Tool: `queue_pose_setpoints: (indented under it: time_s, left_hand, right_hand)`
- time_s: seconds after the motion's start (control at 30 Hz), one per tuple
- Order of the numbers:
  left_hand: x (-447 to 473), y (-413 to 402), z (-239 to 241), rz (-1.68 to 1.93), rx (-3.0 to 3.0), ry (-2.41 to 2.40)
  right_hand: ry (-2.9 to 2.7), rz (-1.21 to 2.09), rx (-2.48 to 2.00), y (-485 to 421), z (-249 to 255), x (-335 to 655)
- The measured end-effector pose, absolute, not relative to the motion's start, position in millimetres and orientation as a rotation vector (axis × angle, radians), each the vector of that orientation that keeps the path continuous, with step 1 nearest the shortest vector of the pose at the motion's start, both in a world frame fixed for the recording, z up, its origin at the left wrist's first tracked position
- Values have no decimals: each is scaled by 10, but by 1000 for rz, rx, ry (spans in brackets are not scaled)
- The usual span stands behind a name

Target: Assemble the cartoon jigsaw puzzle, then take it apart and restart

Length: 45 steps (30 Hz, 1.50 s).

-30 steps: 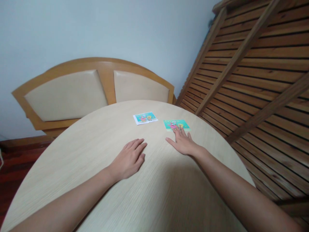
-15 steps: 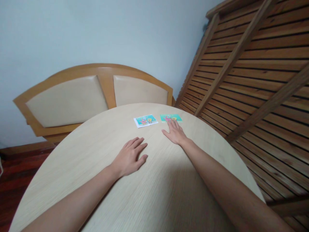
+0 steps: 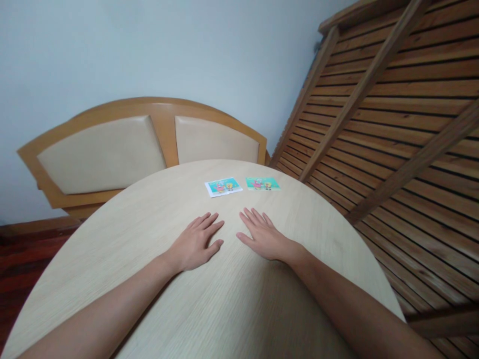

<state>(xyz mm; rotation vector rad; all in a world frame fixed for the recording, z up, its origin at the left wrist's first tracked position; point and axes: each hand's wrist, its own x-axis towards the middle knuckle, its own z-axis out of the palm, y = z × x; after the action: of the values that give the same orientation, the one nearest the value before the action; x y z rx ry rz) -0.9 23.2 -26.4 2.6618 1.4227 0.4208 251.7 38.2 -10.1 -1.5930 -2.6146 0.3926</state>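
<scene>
My left hand (image 3: 197, 243) lies palm down on the pale wooden round table (image 3: 157, 319), fingers stretched out and holding nothing. To its right, my right hand (image 3: 262, 235) is also palm down with its fingers spread, nothing in it. Beyond the hands, near the far edge, lie two cartoon-printed pieces. The left one is a card with white margins (image 3: 223, 187), showing a pink and a yellow figure on turquoise; it looks like paper. The right one is a green-turquoise card (image 3: 263, 184) with a similar picture. Neither hand touches them.
Behind the table stands a wooden headboard (image 3: 164, 134) with cream padded panels, against a pale wall (image 3: 149, 45). A slatted wooden frame (image 3: 392, 124) leans along the right side, close to the table edge. Dark red floor (image 3: 33, 264) shows at the left.
My right hand has drawn back toward me from the green-turquoise card, uncovering its lower part. My left hand stays in about the same place; the view has shifted slightly.
</scene>
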Motion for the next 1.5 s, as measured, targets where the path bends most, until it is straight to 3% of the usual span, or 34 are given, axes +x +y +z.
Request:
queue_pose_setpoints:
  time_s: [0.33, 0.73, 1.0, 1.17, 1.33, 1.5]
  left_hand:
    - [15, 213, -236, 417, 2664, 1455]
    - [17, 222, -216, 470, 2640, 1437]
    - [21, 238, -236, 596, 2591, 1373]
    - [6, 222, -231, 583, 2609, 1233]
    - [-35, 199, -241, 578, 2594, 1151]
    - [-77, 198, -231, 618, 2545, 1089]
  right_hand:
    - [-2519, 351, -1631, 446, -167, 2534]
    - [-2256, 169, -1999, 1365, -107, 2841]
    - [-2494, 115, -1873, 315, 176, 2602]
    - [-2844, 386, -1479, -319, 484, 2420]
    - [-2826, 652, -1071, -35, 471, 2475]
    - [-2564, 521, -1229, 347, 28, 2727]
